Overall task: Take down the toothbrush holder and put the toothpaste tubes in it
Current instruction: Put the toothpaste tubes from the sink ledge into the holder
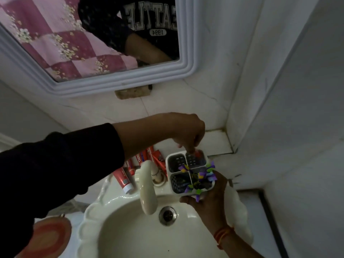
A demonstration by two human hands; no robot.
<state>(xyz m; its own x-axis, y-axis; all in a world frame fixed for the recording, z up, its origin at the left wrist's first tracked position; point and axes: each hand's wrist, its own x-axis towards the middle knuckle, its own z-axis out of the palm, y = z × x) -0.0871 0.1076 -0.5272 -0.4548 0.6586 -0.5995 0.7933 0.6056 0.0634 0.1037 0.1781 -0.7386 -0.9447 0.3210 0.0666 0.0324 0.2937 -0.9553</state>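
Note:
The white toothbrush holder (170,171), with four dark slotted compartments and purple and green paper flowers on its right side, rests at the sink's back right rim. My right hand (208,198) grips it from below and the right. My left hand (189,135) reaches over it, fingers pinched on a red toothpaste tube (197,153) standing in the far right compartment. Several more red toothpaste tubes (122,178) lie on the ledge behind the tap, left of the holder.
A cream tap (147,190) arches over the white basin (130,237), with the drain (167,215) below it. A white-framed mirror (119,86) hangs above. A tiled corner wall (260,108) stands close on the right. An orange mat (50,237) lies at lower left.

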